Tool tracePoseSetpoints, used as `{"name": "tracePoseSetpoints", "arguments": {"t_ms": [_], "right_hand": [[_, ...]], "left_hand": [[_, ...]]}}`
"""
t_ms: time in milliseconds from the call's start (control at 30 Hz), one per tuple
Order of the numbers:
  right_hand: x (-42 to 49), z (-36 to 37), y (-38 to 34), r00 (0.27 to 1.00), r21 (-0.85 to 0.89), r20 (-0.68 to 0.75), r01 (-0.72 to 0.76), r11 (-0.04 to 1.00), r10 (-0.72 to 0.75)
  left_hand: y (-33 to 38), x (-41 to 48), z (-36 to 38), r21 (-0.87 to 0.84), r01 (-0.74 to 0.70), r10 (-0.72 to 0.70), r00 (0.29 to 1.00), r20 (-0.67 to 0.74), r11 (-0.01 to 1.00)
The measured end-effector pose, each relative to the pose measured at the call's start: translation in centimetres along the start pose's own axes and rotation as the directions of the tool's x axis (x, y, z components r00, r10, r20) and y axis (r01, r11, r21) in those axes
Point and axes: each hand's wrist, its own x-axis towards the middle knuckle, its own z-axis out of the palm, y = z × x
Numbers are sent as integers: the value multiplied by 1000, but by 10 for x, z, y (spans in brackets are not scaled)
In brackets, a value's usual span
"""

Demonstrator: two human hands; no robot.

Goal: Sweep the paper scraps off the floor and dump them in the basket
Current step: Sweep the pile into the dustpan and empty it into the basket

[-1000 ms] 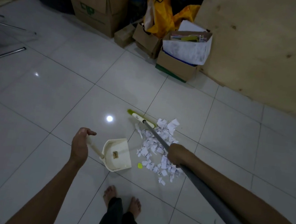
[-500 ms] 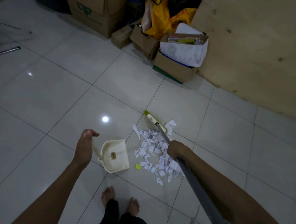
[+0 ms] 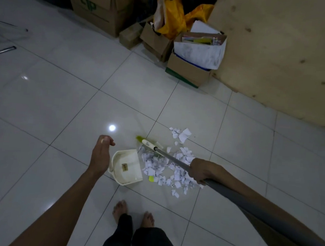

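Observation:
White paper scraps [image 3: 174, 169] lie heaped on the tiled floor, with a few loose ones [image 3: 180, 133] farther out. A cream dustpan [image 3: 128, 167] rests on the floor, its mouth toward the heap and scraps at its lip. My left hand [image 3: 101, 154] is curled at the dustpan's handle, which it hides. My right hand [image 3: 199, 171] grips the grey broom handle [image 3: 249, 206]. The green broom head [image 3: 141, 139] touches the floor just beyond the dustpan.
Cardboard boxes [image 3: 97, 6] and yellow bags [image 3: 172, 17] stand along the back. One box holds a white paper-filled liner [image 3: 200, 52]. A plywood board [image 3: 285, 55] leans at the right. My bare feet [image 3: 120, 210] stand just behind the dustpan.
The broom head has swept left and nearer, toward the dustpan. The scraps have been pushed up against the dustpan's mouth. My left hand stays at the dustpan.

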Motion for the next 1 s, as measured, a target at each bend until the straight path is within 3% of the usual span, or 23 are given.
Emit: {"name": "tracePoseSetpoints", "arguments": {"t_ms": [167,433,667,1000], "right_hand": [[-1,-2,-10,999,45,-34,-23,999,24],[19,11,-68,994,123,-103,57,991,-45],[9,38,-55,997,-23,-37,71,997,-72],[-21,48,1,997,306,19,-83,948,81]], "left_hand": [[-2,-1,-6,29,-6,6,1000,6,1000],[-6,-7,-15,77,-54,52,998,29,996],[-2,-5,-14,82,-48,45,998,31,995],[8,1,5,135,-53,47,998,49,989]]}}
